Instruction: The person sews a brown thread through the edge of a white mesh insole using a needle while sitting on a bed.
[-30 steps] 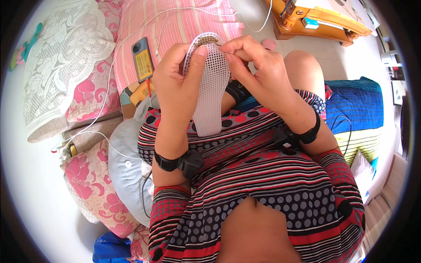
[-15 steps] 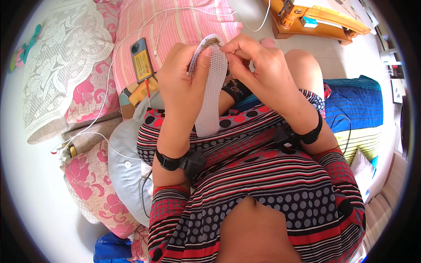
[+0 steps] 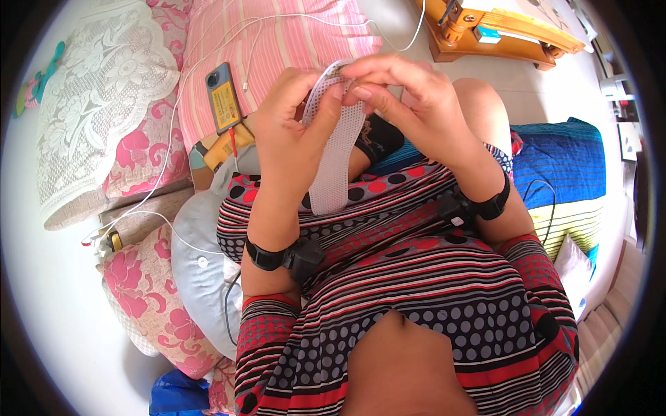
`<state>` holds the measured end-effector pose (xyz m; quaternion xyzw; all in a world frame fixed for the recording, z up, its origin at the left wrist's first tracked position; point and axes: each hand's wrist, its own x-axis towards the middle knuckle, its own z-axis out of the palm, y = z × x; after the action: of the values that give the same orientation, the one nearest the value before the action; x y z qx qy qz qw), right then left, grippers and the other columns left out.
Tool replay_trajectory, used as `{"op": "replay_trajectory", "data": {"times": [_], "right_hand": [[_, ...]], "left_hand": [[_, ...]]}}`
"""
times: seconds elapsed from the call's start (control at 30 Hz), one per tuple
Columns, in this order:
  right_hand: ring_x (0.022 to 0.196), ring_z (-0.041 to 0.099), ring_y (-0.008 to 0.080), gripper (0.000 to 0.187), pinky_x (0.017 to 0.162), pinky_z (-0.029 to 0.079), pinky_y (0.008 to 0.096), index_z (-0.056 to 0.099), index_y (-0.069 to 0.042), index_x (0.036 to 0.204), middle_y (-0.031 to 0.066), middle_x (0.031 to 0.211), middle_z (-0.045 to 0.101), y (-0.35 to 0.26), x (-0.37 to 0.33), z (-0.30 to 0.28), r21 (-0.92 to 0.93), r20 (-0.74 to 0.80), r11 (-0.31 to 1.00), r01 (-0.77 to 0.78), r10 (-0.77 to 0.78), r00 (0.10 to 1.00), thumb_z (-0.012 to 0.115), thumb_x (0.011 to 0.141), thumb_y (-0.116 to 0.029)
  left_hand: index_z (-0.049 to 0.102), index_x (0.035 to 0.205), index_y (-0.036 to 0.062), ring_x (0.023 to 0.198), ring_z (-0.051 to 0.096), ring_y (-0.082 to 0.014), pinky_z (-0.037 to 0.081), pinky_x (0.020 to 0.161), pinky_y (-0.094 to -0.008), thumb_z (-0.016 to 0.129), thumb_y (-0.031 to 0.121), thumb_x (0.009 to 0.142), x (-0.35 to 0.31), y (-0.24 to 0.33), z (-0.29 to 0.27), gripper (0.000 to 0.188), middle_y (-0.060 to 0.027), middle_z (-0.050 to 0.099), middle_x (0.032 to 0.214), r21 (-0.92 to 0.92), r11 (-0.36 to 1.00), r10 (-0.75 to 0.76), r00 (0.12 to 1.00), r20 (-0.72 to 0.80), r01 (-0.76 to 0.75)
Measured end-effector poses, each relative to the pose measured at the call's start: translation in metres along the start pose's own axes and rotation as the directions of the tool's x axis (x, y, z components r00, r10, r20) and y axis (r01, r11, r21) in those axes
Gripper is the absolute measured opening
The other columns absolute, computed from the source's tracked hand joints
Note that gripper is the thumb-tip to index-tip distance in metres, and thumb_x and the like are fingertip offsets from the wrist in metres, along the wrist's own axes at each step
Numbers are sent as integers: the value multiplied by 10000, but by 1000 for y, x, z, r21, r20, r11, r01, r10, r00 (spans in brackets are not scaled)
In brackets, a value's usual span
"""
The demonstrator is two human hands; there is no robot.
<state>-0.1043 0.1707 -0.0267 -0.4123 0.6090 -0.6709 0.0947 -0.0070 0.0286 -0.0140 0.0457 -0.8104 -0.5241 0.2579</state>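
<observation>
A long white plastic mesh sole (image 3: 334,166), shaped like an insole, stands out in front of me with its lower end over my lap. My left hand (image 3: 291,132) is closed around its upper left side, thumb on the mesh face. At the rounded top edge, the fingers of my right hand (image 3: 416,97) pinch together. A little brownish thread or stitching shows by those fingertips; whatever they hold there is too small to make out. Both wrists wear black straps with a small dark box.
Left of my hands, a phone (image 3: 223,97) with a red-tipped cable lies on the pink striped cloth (image 3: 298,35). White cables cross the sofa. A wooden table (image 3: 499,35) is at the far right; blue and yellow striped cloth (image 3: 555,166) lies to the right.
My right hand has shifted slightly, its thumb now lower and more stretched across the top of the sole. The mesh sole has tilted a little to the right.
</observation>
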Motion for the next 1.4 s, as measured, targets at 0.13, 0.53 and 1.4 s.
{"op": "replay_trajectory", "data": {"times": [0.13, 0.53, 1.4], "right_hand": [[637, 512, 73, 175, 590, 434, 231, 602, -37, 963, 31, 741, 584, 7, 1, -3, -305, -115, 952, 9, -46, 992, 671, 816, -103], [706, 516, 33, 204, 668, 445, 195, 612, -44, 1014, -17, 910, 616, 35, 2, -10, 663, 228, 657, -359, 279, 933, 509, 949, -208], [617, 401, 98, 137, 841, 458, 263, 512, 64, 991, 9, 717, 427, 125, -104, -330, 565, -633, 825, 24, 415, 653, 471, 941, -57]], "left_hand": [[601, 909, -35, 719, 504, -82, 393, 621, -206, 624, 11, 830, 0, 2, 2, 94, -33, 540, 798, -23, 1000, 14, 999, 38, -13], [610, 946, -6, 722, 507, -45, 416, 641, -200, 610, 87, 872, -2, 4, 4, 118, 7, 547, 805, -242, 939, -194, 959, 206, 242], [549, 1057, 73, 822, 572, -105, 459, 773, -256, 498, 185, 944, 2, -43, 14, 167, -48, 625, 921, -666, 608, -294, 901, 318, 433]]}}
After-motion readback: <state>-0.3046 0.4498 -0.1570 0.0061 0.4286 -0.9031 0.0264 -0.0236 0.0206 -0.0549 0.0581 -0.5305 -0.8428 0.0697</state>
